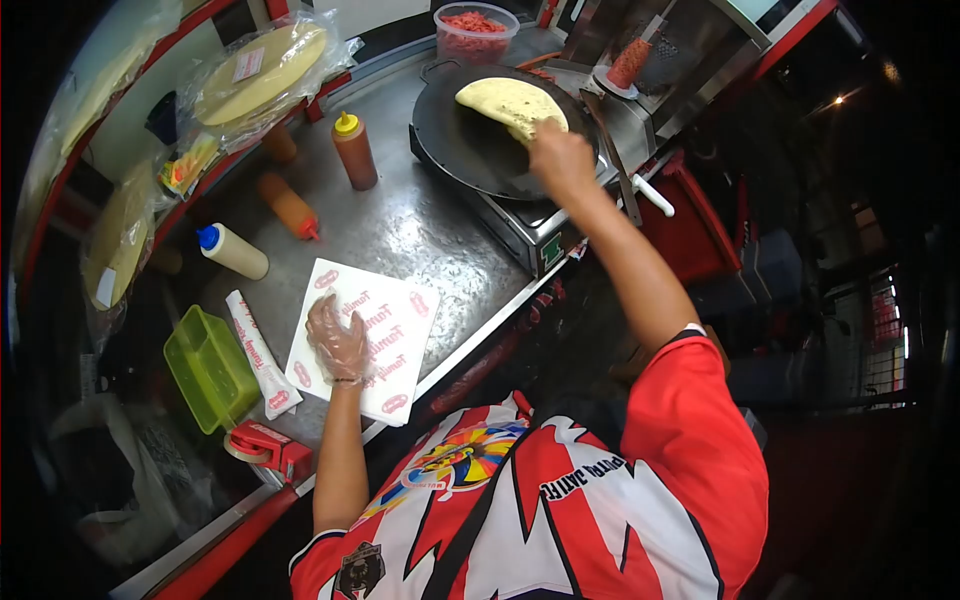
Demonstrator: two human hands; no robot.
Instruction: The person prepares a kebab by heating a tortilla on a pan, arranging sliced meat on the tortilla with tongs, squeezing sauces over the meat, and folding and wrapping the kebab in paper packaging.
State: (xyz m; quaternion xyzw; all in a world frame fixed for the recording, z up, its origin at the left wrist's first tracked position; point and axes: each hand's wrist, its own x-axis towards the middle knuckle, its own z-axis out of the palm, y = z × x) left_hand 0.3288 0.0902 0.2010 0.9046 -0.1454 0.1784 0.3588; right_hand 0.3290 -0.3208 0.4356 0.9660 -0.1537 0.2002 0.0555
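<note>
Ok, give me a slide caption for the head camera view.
Right hand at the edge of a folded flatbread on a round griddle; gloved left hand on printed paper.

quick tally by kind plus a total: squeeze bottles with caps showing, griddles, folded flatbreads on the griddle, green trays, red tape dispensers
Squeeze bottles: 3
Griddle: 1
Folded flatbread: 1
Green tray: 1
Red tape dispenser: 1
Total: 7

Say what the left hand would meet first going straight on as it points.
Beyond the printed paper, the left hand would probably meet the red-tipped orange bottle; depth is uncertain.
</note>
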